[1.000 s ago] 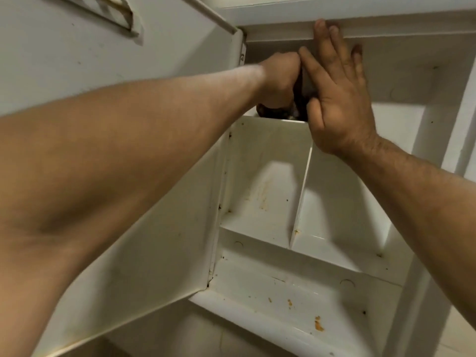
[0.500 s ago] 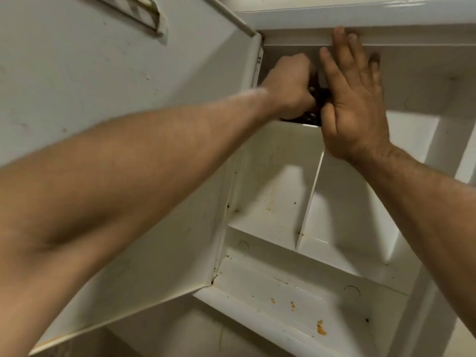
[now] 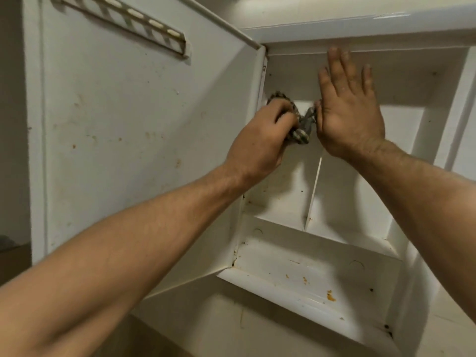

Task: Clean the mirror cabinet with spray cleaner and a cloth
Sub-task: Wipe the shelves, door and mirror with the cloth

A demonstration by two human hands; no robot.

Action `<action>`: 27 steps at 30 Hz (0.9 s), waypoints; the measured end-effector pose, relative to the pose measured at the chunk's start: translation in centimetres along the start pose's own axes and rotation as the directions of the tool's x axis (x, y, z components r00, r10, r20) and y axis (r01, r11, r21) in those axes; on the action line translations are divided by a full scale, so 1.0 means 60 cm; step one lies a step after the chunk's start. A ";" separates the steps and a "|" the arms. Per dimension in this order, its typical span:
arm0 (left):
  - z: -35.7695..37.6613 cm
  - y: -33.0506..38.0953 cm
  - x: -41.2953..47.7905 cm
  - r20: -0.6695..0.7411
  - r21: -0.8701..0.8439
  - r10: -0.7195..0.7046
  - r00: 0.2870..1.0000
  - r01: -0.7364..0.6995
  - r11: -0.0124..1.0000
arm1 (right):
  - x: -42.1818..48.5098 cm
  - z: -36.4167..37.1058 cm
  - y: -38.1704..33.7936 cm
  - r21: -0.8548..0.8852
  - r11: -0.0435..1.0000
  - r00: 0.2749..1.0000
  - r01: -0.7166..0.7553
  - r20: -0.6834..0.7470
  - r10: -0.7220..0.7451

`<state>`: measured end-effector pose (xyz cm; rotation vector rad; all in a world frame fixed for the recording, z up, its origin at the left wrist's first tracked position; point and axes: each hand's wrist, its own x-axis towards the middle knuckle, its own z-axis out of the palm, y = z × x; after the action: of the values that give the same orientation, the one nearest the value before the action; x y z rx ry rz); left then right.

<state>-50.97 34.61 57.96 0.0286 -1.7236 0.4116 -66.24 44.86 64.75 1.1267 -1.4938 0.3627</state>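
Observation:
The white cabinet (image 3: 360, 279) hangs open above me, its door (image 3: 144, 140) swung out to the left. My left hand (image 3: 260, 143) grips a bunched dark checked cloth (image 3: 300, 134) against the upper left compartment, close to the hinge side. My right hand (image 3: 347, 117) lies flat with straight fingers against the vertical divider (image 3: 313, 191) and the top shelf edge, its thumb touching the cloth. No spray bottle is in view.
The cabinet's lower shelf (image 3: 309, 274) carries orange rust spots. A slotted metal strip (image 3: 123, 19) is fixed to the inside top of the door. The door face shows small brown specks. A pale wall (image 3: 448, 328) lies to the lower right.
My left hand has moved the cloth down and leftward, out from the top compartment toward the hinge edge. My right hand stays flat at the divider. The view has shifted.

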 end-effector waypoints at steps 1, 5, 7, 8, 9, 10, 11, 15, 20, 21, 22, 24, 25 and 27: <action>0.005 0.005 -0.015 0.013 0.021 0.038 0.999 -0.039 0.999 | -0.010 -0.001 -0.005 0.004 1.000 1.000 -0.005 0.020 0.005; 0.030 0.014 -0.073 0.185 0.027 0.152 0.971 -0.160 0.987 | -0.061 0.007 -0.030 0.018 1.000 0.996 0.016 0.088 -0.017; 0.044 0.008 -0.080 0.258 0.085 0.157 0.953 -0.185 0.979 | -0.071 0.014 -0.034 0.008 1.000 0.996 0.000 0.093 -0.001; 0.049 0.004 -0.076 0.264 0.123 0.112 0.958 -0.149 0.981 | -0.071 0.017 -0.035 -0.005 1.000 0.996 -0.009 0.090 0.009; 0.056 0.000 -0.070 0.254 0.143 0.028 0.967 -0.066 0.988 | -0.072 0.019 -0.037 -0.020 1.000 0.996 -0.015 0.089 0.017; 0.063 -0.003 -0.057 0.236 0.161 -0.079 0.969 0.041 0.986 | -0.071 0.021 -0.036 -0.031 0.999 0.996 -0.020 0.085 0.023; 0.069 -0.005 -0.047 0.205 0.174 -0.176 0.963 0.141 0.975 | -0.072 0.023 -0.037 -0.030 0.999 0.996 -0.020 0.081 0.023; 0.107 0.007 -0.030 0.203 0.192 -0.404 0.892 0.368 0.910 | -0.078 0.029 -0.037 0.002 1.000 0.997 -0.027 0.067 0.027; 0.126 0.027 -0.062 0.285 0.160 -0.416 0.864 0.385 0.909 | -0.080 0.040 -0.037 0.041 0.999 0.999 -0.029 0.038 0.028; 0.126 0.029 -0.068 0.329 0.155 -0.337 0.882 0.302 0.941 | -0.079 0.041 -0.036 0.057 0.998 0.999 -0.030 0.031 0.029; 0.126 0.025 -0.069 0.341 0.141 -0.295 0.892 0.262 0.955 | -0.079 0.042 -0.035 0.075 0.997 0.999 -0.031 0.024 0.029; 0.127 0.018 -0.050 0.247 0.081 -0.441 0.863 0.435 0.897 | -0.078 0.044 -0.035 0.103 0.994 1.000 -0.028 0.004 0.028; 0.128 0.016 -0.037 0.176 0.041 -0.563 0.807 0.566 0.824 | -0.079 0.046 -0.034 0.111 0.993 1.000 -0.028 -0.004 0.028; 0.137 0.034 -0.012 0.127 -0.038 -0.713 0.689 0.722 0.691 | -0.080 0.048 -0.034 0.130 0.991 0.999 -0.027 -0.018 0.030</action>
<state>-59.14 33.98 55.64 0.6644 -1.6762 -0.2642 -66.97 43.77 58.95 1.2015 -1.4871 0.4955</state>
